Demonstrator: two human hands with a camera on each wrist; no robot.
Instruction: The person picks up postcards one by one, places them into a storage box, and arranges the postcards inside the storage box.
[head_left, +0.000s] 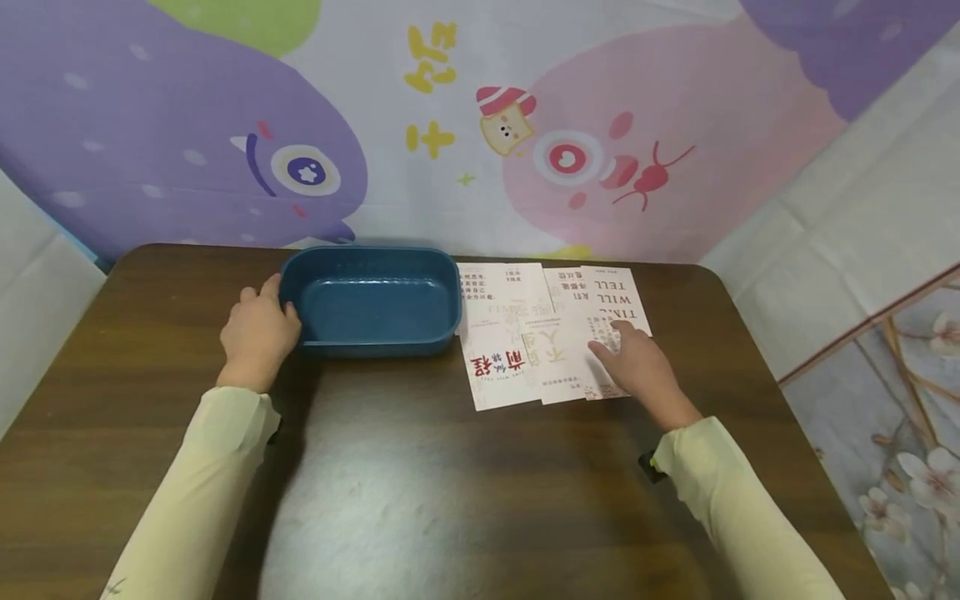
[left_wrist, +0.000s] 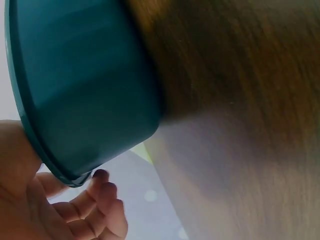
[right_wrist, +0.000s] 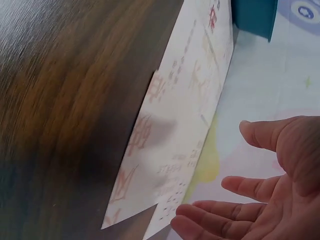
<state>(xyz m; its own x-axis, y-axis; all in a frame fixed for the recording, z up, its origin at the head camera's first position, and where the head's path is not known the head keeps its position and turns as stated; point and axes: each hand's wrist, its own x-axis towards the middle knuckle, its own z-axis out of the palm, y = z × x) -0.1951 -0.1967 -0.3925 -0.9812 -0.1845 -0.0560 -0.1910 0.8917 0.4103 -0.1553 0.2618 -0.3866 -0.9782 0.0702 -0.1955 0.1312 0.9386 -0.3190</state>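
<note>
A dark blue rectangular plastic basin (head_left: 367, 343) stands at the back of the table, with nothing inside it. My left hand (head_left: 260, 329) holds its left end; in the left wrist view the basin's rim (left_wrist: 35, 135) runs between the thumb side and the curled fingers (left_wrist: 107, 200). Overlapping white printed cards (head_left: 498, 367), several in number, lie spread flat to the right of the basin. Over their right part hovers my right hand (head_left: 637, 362), fingers spread and holding nothing. The right wrist view shows its fingertips (right_wrist: 185, 227) close to the cards' edge (right_wrist: 145, 150).
The brown wooden table (head_left: 390, 483) has rounded back corners. Behind it hangs a cartoon-printed cloth (head_left: 420, 192), close to the basin and the cards. A floral cloth (head_left: 900, 400) covers the right side.
</note>
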